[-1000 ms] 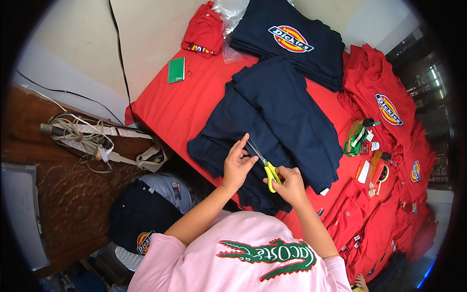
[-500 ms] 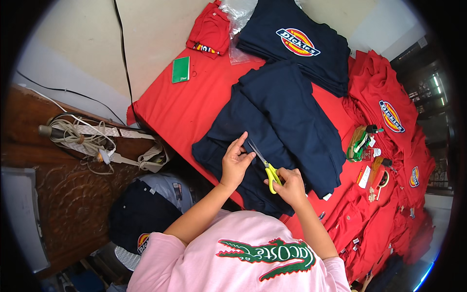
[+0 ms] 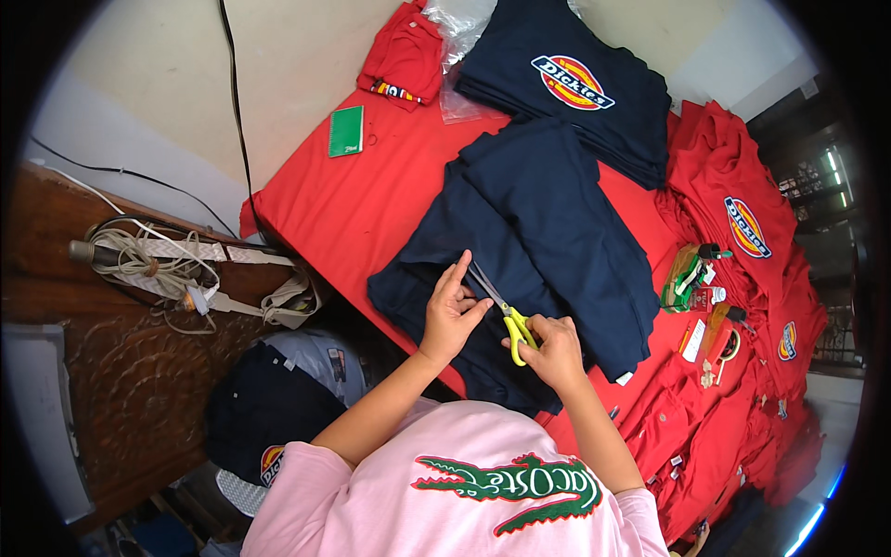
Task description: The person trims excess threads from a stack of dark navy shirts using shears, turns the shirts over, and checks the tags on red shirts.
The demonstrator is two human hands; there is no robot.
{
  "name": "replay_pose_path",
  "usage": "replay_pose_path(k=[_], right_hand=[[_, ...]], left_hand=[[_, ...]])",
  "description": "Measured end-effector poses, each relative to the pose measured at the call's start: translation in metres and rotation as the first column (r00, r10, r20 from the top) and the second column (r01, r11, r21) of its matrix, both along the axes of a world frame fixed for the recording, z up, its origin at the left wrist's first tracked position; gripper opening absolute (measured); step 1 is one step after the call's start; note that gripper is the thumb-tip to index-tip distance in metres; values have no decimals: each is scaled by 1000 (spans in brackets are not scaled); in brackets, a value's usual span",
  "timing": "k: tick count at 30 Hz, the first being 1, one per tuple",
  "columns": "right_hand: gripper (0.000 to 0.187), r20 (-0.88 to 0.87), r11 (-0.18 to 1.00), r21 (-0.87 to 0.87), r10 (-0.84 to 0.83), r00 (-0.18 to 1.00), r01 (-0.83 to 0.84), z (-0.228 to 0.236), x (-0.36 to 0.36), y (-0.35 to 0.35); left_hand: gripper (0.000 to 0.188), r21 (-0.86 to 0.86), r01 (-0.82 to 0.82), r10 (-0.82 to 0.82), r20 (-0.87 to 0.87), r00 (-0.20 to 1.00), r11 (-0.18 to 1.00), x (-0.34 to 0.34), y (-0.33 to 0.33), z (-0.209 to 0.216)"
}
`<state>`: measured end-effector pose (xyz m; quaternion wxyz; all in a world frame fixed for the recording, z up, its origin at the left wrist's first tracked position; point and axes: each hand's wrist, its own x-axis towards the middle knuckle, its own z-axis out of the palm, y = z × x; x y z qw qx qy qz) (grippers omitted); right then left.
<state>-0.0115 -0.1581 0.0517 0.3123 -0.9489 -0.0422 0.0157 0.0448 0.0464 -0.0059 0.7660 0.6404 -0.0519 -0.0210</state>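
My right hand is closed around the yellow handles of a pair of scissors. Their metal blades point up and left, reaching beside the fingertips of my left hand. That hand is over the near left part of a dark navy garment, its fingers stretched out and the thumb held apart. Whether a thread or a bit of cloth lies between those fingers is too small to see. The garment is spread loosely, with folds, over the red-covered table. A small white tag sticks out at its lower right edge.
Behind lies a stack of folded navy shirts, beside a folded red garment and a green notebook. Red shirts heap up on the right, near a small green-sided box. Coiled cords hang at left.
The scissors have shifted slightly left and up with my right hand, closer to my left fingers. My left hand and the navy garment stay almost as they were.
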Motion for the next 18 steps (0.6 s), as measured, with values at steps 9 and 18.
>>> replay_pose_path(k=[9, 18], right_hand=[[35, -181, 996, 56, -54, 982, 65, -2, -8, -6], [41, -257, 964, 116, -203, 945, 238, -4, -25, -12]], left_hand=[[88, -72, 5, -7, -39, 999, 997, 2, -1, -4], [88, -133, -6, -7, -99, 995, 991, 3, 4, -4]])
